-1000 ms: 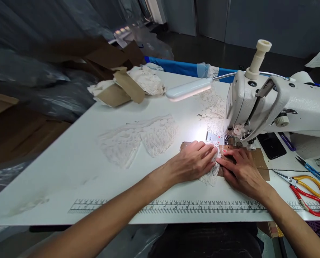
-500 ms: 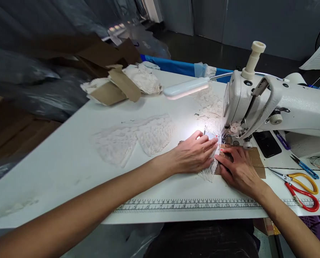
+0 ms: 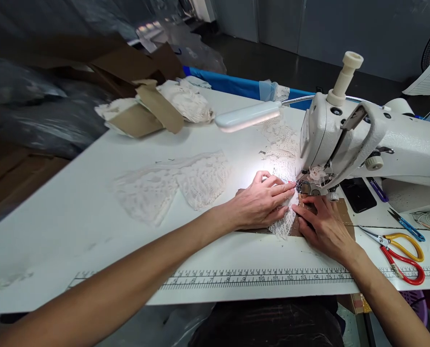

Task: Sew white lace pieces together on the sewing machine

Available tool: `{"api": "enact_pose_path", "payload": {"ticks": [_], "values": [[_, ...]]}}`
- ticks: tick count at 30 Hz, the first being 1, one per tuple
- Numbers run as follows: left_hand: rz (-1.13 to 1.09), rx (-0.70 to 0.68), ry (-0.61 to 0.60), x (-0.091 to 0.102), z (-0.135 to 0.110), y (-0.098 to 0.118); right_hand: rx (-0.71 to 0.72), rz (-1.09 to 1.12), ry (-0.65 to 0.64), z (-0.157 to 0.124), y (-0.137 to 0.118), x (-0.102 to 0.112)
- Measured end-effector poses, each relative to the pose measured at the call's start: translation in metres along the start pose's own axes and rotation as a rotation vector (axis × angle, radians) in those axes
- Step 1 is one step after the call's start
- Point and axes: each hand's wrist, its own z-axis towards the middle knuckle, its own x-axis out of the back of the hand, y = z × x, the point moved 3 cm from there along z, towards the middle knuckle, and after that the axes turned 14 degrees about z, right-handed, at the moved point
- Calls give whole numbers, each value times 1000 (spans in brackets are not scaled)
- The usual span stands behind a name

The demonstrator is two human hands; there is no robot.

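Observation:
My left hand (image 3: 262, 202) lies flat with its fingers stretched out on a strip of white lace (image 3: 283, 224), its fingertips close to the needle of the white sewing machine (image 3: 363, 140). My right hand (image 3: 323, 224) presses flat on a brown cardboard piece (image 3: 345, 214) beside the lace, fingers pointing toward the presser foot (image 3: 303, 185). The lace runs between both hands and under the machine head. The needle area is lit by a white lamp (image 3: 247, 115).
Loose lace pieces (image 3: 175, 185) lie on the white table (image 3: 92, 231) to the left. A pile of lace and brown paper (image 3: 153, 108) sits at the back. Red-and-yellow scissors (image 3: 399, 246) and blue snips (image 3: 406, 224) lie at the right. A printed ruler (image 3: 254, 277) runs along the front edge.
Both hands have slid forward toward the needle, pushing the lace with them. The view has shifted slightly to the left.

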Motion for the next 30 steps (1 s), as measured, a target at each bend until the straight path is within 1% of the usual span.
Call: {"api": "enact_pose_path", "payload": {"ticks": [5,9,15,18,24,30], "values": [[-28,16,-21,-3,-2,-1,-10,19,-1,0,1,0],[-34,30,-12,-4,-1,1,-25,47,5,-1,3,0],[-51,54,-3,-4,0,2,19,76,59,2,4,1],[-55,65,7,-5,0,1,19,97,68,2,6,0],[20,83,53,-6,0,6,15,96,53,2,7,1],[46,38,73,-3,1,7,-20,80,13,3,5,2]]}}
